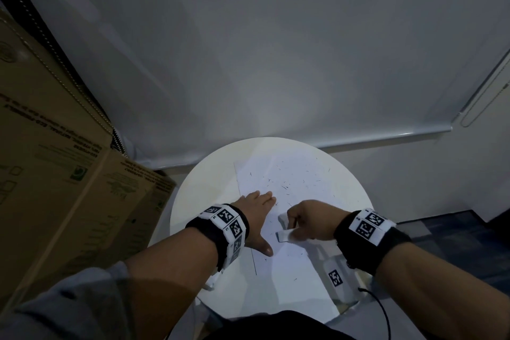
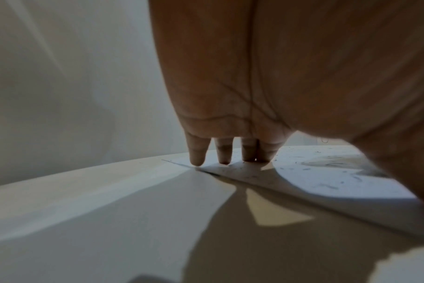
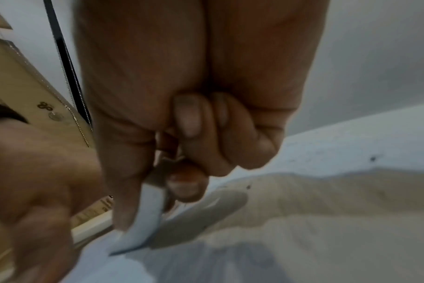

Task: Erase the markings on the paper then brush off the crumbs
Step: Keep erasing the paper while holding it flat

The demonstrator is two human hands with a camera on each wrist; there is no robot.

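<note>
A white sheet of paper [image 1: 292, 257] lies on a round white table [image 1: 198, 201], strewn with dark eraser crumbs [image 1: 284, 187]. My left hand [image 1: 256, 210] lies flat on the paper's left edge, fingers straight and thumb spread; in the left wrist view its fingertips [image 2: 197, 153] press at the sheet's edge, with the paper [image 2: 327, 183] and its crumbs to the right. My right hand [image 1: 306, 218] hovers over the middle of the sheet and pinches a bent white strip [image 1: 284, 236]. The right wrist view shows the strip [image 3: 148, 216] between thumb and curled fingers, its lower end touching the paper.
A large cardboard box [image 1: 55, 160] stands close against the table's left side. A grey wall and a blind rail [image 1: 386, 136] rise behind. A white tagged object [image 1: 335, 277] and a black cable [image 1: 383, 309] sit at the table's right front edge under my right wrist.
</note>
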